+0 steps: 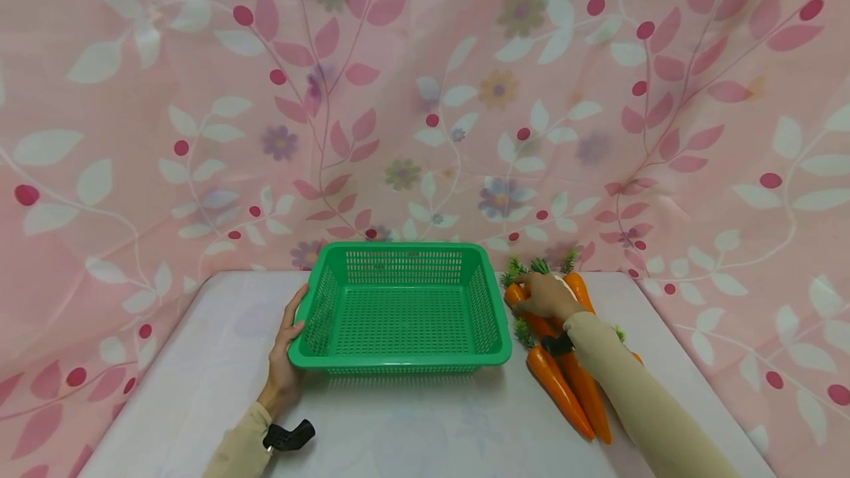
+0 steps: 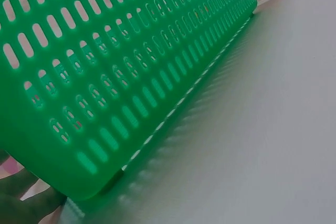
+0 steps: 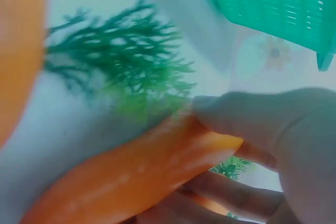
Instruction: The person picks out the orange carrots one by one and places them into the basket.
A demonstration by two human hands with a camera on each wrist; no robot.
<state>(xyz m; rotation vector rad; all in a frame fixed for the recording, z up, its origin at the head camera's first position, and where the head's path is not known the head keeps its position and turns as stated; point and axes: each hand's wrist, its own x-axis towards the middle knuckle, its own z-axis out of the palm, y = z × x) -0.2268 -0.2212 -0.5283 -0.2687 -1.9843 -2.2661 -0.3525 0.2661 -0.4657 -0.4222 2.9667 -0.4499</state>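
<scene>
A green plastic basket [image 1: 401, 361] with slotted walls stands on the table with nothing in it. My left hand [image 1: 284, 360] holds its left side, the thumb at the rim and the fingers along the outer wall. In the left wrist view, fingers [image 2: 26, 203] show at the basket's lower corner. To the right of the basket, my right hand [image 1: 547, 297] grips the leafy end of an orange carrot [image 3: 121, 182], thumb on one side and fingers on the other. Another carrot [image 1: 561, 393] with green leaves lies nearer the front. The hand and sleeve partly hide the pile.
More carrots, one of them [image 1: 579, 290] at the back, lie around the right hand and under the forearm. A white table [image 1: 398, 434] bears everything. Behind it hangs a pink floral cloth [image 1: 425, 94]. Each wrist wears a black device [image 1: 288, 435].
</scene>
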